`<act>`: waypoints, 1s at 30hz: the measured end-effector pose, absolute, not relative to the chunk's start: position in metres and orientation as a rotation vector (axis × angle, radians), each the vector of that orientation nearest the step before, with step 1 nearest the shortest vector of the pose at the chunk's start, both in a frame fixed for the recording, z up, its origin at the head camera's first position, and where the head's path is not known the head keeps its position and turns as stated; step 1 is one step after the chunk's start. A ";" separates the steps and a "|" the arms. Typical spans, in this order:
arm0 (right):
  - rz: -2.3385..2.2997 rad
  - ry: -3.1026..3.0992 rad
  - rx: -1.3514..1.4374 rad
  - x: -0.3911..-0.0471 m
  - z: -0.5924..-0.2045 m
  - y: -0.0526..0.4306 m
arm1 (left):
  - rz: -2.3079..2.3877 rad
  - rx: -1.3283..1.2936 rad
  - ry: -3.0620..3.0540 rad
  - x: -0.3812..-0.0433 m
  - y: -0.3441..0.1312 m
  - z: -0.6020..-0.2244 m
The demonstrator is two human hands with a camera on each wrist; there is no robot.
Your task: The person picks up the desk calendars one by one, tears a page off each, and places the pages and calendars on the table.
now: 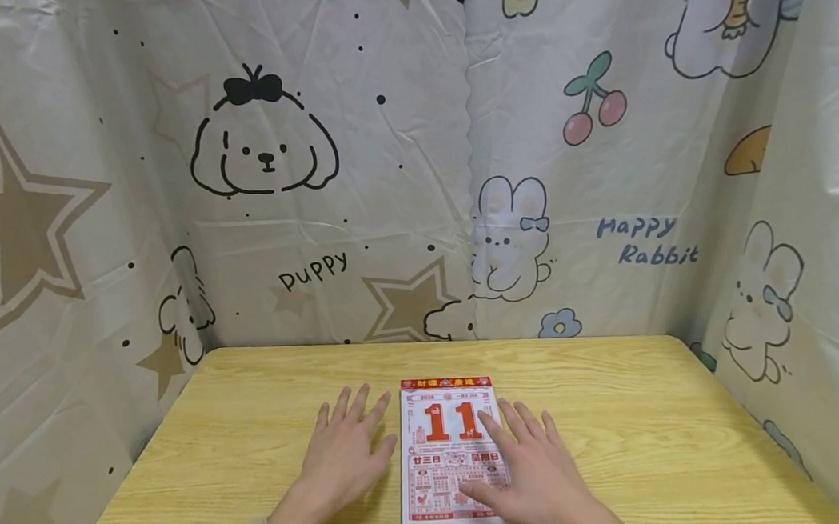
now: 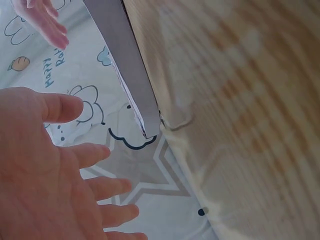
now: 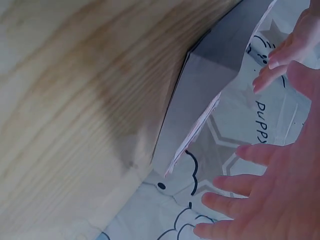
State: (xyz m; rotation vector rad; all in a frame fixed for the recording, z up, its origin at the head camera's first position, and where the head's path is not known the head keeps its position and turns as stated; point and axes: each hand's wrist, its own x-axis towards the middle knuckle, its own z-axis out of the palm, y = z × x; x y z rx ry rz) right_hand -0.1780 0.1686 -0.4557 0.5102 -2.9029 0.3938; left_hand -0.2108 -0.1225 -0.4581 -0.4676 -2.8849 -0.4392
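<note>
L grip [image 1: 348, 451]: fingers spread, back up, just L of cal [image 1: 446, 453] on bench [image 1: 616, 410]. R grip [image 1: 536, 467]: fingers spread, back up, over cal's R edge.

Wood-grain table [image 1: 630, 409]; behind it, pale curtain [image 1: 404, 135] with cartoon prints [image 1: 511, 248].

Pale cloth walls [image 1: 384, 160] on three sides, printed puppy [image 1: 266, 159], rabbits [image 1: 512, 244], brown stars [image 1: 409, 299]; yellow wood-grain table [image 1: 630, 409], rounded back corners.
</note>
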 end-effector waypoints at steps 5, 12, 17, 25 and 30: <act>0.408 -2.908 0.529 -0.178 -0.460 0.163 | -0.430 -0.476 -2.885 -0.211 -0.122 -0.458; 0.408 -2.963 0.562 -0.177 -0.460 0.157 | -0.466 -0.489 -2.916 -0.212 -0.121 -0.459; 0.397 -2.995 0.613 -0.179 -0.461 0.155 | -0.484 -0.490 -2.936 -0.213 -0.120 -0.460; 0.429 -3.030 0.673 -0.180 -0.464 0.152 | -0.560 -0.533 -2.958 -0.213 -0.120 -0.460; 0.448 -3.062 0.691 -0.179 -0.464 0.149 | -0.652 -0.594 -2.962 -0.214 -0.120 -0.462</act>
